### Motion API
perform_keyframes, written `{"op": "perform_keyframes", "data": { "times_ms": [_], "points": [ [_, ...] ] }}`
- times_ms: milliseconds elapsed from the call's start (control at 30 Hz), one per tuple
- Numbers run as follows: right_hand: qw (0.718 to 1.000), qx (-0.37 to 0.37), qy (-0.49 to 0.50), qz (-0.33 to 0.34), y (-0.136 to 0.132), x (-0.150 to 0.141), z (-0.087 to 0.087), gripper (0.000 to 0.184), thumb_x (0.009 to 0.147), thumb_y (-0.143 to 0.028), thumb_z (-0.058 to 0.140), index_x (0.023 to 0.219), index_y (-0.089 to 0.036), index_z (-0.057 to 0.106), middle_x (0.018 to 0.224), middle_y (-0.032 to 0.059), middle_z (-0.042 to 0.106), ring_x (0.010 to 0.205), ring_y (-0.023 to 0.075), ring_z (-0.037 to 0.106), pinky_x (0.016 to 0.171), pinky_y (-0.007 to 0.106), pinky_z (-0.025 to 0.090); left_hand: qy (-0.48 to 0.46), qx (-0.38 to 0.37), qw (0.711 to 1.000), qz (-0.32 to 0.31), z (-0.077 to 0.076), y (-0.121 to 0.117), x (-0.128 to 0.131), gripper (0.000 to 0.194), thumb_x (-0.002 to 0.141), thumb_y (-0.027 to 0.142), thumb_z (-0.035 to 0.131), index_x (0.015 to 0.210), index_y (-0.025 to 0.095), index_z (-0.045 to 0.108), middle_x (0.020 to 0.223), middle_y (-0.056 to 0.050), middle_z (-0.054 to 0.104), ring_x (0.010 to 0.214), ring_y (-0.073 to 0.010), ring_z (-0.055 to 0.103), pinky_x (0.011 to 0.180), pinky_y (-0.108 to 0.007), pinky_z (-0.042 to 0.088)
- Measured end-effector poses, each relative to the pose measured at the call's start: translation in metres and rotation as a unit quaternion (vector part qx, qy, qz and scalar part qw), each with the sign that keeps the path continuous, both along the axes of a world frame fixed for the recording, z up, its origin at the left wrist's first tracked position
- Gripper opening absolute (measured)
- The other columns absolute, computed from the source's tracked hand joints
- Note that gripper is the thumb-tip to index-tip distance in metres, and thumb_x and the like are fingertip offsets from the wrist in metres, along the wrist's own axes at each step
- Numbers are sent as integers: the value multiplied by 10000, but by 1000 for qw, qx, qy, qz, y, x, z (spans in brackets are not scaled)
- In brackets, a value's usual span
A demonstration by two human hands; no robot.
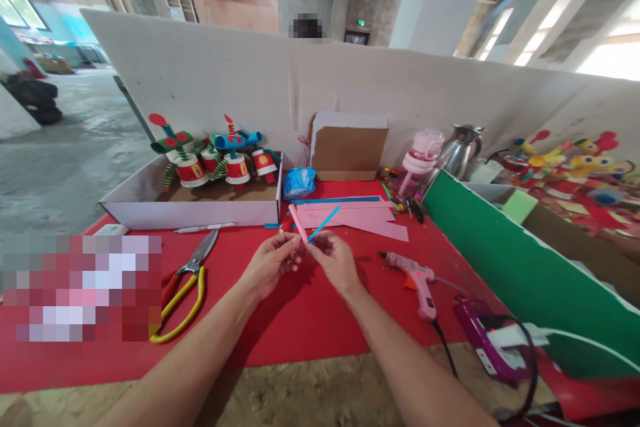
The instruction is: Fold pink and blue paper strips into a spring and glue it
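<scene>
Both my hands meet over the middle of the red-covered table, each closed in a pinch. In my left hand [281,259] is the lower end of a narrow pink paper strip [299,223], which points up and slightly left. My right hand [334,259] grips a thin blue paper strip [325,223] that slants up to the right. The two strips cross at their lower ends between my fingertips, where the fingers partly hide them. Just beyond my hands lie pink paper sheets [350,217] and another long blue strip [345,199].
Left are yellow-and-red-handled scissors [193,280], a white pen [205,228] and a white box [195,213] of paper-cup figures. Right are a pink glue gun [413,277] with its cord, a purple power strip [493,340] and a green-sided box [520,273]. A pink bottle [420,157] stands behind.
</scene>
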State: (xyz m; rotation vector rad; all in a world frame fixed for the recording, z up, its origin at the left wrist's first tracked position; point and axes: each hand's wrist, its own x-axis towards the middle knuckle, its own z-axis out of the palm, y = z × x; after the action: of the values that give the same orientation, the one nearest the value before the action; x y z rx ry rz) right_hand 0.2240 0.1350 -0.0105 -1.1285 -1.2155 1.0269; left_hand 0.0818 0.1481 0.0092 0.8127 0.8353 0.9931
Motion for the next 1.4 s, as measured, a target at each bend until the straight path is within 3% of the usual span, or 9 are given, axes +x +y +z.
{"op": "perform_keyframes", "data": {
  "times_ms": [200, 367, 700, 900, 1133, 1400],
  "points": [
    [982, 105, -156, -15, -3, 3, 6, 101, 739, -269, 662, 815, -205, 642, 801, 28, 664, 736, 158, 632, 723, 281, 520, -11, -19, 1000, -21, 0, 1, -1, 360, 572, 376, 813, 745, 120, 627, 572, 14, 590, 474, -62, 527, 414, -154, 406],
    [976, 142, -167, 14, -4, 4, 4, 109, 774, -237, 644, 878, -216, 669, 855, 39, 670, 778, 161, 643, 764, 288, 525, -6, -35, 999, 0, -2, 3, -2, 383, 495, 348, 848, 681, 115, 608, 494, 28, 551, 441, -67, 514, 391, -154, 391],
    [984, 114, -139, -10, 1, 10, 5, 185, 733, -358, 691, 860, -223, 683, 815, 36, 656, 692, 152, 605, 664, 272, 507, -28, -39, 998, 43, 2, 4, -2, 343, 487, 276, 852, 660, 126, 597, 532, 25, 585, 429, -50, 505, 387, -146, 405],
    [996, 40, -76, -17, -1, 0, 1, 451, 623, -379, 761, 1004, -214, 583, 836, 25, 653, 671, 148, 618, 624, 266, 509, -24, -35, 997, 69, 1, 3, 2, 374, 477, 327, 852, 658, 133, 587, 513, 40, 565, 422, -45, 492, 391, -147, 405],
    [995, 24, -92, -26, -6, -7, 4, 266, 668, -324, 721, 829, -202, 548, 783, 30, 681, 726, 173, 661, 698, 294, 523, 27, 14, 998, 63, -5, -2, 7, 385, 512, 384, 828, 662, 136, 574, 488, 46, 545, 415, -44, 465, 386, -149, 351],
    [988, 32, -148, -1, -7, -5, 5, 113, 747, -267, 639, 835, -197, 646, 801, 30, 705, 723, 176, 673, 700, 289, 529, 55, 49, 997, 39, -7, -1, 6, 367, 571, 411, 791, 698, 137, 583, 497, 42, 548, 433, -53, 464, 417, -169, 357]
  ]
}}
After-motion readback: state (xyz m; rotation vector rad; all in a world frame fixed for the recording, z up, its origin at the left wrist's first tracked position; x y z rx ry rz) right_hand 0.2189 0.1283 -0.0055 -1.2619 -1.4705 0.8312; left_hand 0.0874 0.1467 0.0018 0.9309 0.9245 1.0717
